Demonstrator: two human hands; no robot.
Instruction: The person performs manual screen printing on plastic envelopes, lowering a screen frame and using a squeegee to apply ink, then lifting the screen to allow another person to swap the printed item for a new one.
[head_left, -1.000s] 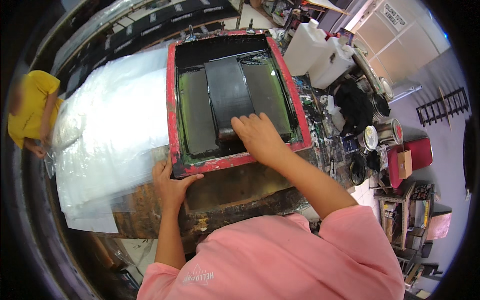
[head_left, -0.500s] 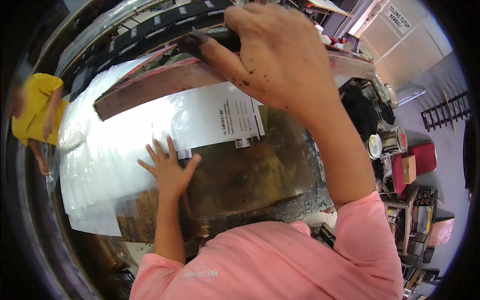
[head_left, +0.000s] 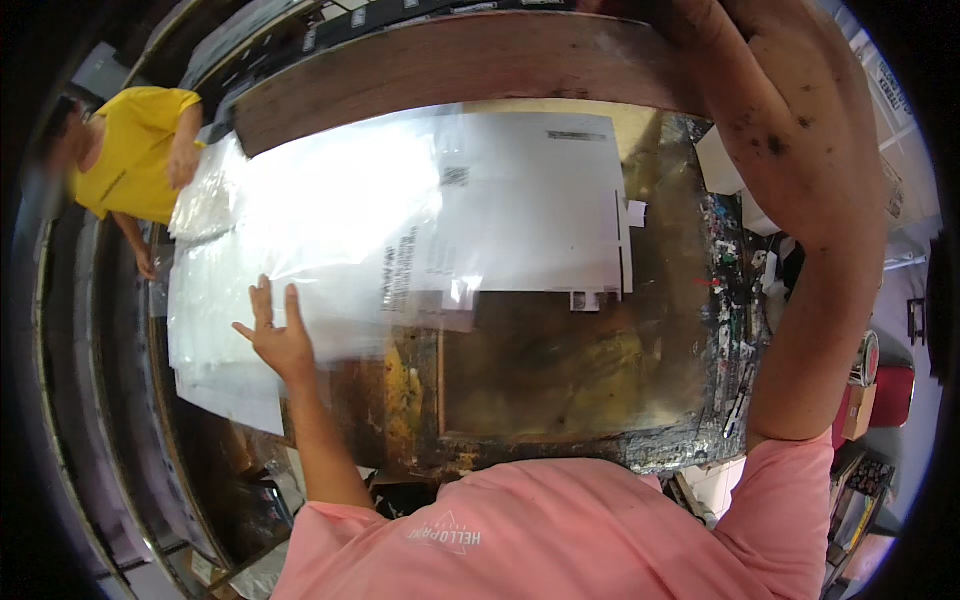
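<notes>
While plastic sheets (head_left: 215, 300) lie under splayed left hand (head_left: 281, 345), right hand (head_left: 785, 95) is at raised frame (head_left: 450, 72), grip unclear.

Free room above the brown board (head_left: 570, 380), but a raised frame (head_left: 450, 75), apparently tilted, beyond.

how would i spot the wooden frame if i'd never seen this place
Find the worktable before the person in pink. Beyond the glossy plastic sheets, near the picture's top, the wooden frame is a long brown band, with the right hand by its right end. Its matte brown wood sets it apart from the shiny sheets below.
</notes>
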